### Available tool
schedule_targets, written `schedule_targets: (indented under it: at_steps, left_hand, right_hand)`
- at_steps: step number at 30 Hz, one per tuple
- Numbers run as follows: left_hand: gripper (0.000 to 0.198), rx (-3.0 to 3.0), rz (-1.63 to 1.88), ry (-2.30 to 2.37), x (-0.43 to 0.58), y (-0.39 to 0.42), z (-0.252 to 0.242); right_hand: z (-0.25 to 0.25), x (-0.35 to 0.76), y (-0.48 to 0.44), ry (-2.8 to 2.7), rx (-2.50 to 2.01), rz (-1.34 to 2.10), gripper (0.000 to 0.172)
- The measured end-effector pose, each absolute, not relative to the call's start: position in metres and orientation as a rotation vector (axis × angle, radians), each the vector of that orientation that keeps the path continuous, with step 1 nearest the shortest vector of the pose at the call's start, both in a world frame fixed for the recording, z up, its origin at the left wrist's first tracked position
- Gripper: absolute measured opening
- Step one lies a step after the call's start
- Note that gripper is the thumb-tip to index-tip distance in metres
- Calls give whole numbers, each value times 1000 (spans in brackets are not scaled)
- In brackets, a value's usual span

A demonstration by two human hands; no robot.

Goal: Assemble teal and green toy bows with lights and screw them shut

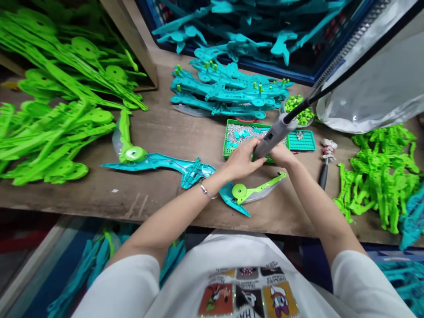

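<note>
A grey electric screwdriver [274, 134] hangs tilted from a black cable over the small-parts tray. My left hand [243, 160] is closed about its lower end, thumb and fingers on either side of it. Behind the tool is my right hand [281, 155], its fingers hidden by the screwdriver. A long turquoise plastic toy bow [159, 162] lies on the bench below my hands. At its left end sits a lime-green arm with a round hub [133, 154]; a similar lime-green arm [258, 191] joins its right end. My left forearm hides part of the bow.
The green tray [228, 152] holds screws and turquoise pieces. Beside it are a turquoise grid tray [301, 140], a tub of lime-green bits [294, 106] and a black-handled tool [323, 172]. Turquoise parts [228, 88] lie behind; lime-green piles [49, 141] flank the bench.
</note>
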State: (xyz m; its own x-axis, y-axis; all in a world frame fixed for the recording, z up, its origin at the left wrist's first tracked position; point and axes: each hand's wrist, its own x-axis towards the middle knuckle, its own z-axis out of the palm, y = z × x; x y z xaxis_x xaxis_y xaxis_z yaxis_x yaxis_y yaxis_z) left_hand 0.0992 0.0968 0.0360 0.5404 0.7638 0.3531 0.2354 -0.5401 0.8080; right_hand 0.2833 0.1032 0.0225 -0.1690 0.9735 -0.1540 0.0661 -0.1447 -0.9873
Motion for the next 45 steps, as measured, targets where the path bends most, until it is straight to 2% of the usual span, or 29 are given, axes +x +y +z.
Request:
schedule_targets:
  at_steps: [4,10,13,18,23,28,33,35,39,42,45]
  left_hand:
    - [30,1893,963,903,79,103,31]
    - [33,1759,978,970,57,109,33]
    - [34,1744,993,974,51,109,34]
    - [36,1736,1002,989,53,104,33]
    - [35,1748,1039,965,78,94,44]
    - [51,1878,1043,940,78,72,51]
    - [39,2235,882,1038,33,18,32]
    - [49,2310,782,1011,17,-3,19]
    - [81,2456,697,1063,5,-25,-1]
    - [83,2492,685,1085,6,-27,-8]
    - [83,2474,699,1105,8,-26,-10]
  right_hand:
    - [12,283,116,-1136,-1240,1649,36]
    - [5,307,114,-946,-1380,1456,51]
    - [8,323,106,-917,-1455,1341,50]
    - [37,321,81,-1131,-1559,1039,35]
    - [81,263,52,-1439,-1190,1037,61]
    - [91,242,46,-1331,-1208,851,47]
    - [94,266,51,-1294,-1189,748,30]
    - [92,269,56,-1259,-1211,642,21]
    - [70,263,78,-1162,-1211,488,30]
    - [47,256,98,-1135,-1194,471,39]
    - [30,254,110,-1170,-1251,466,41]
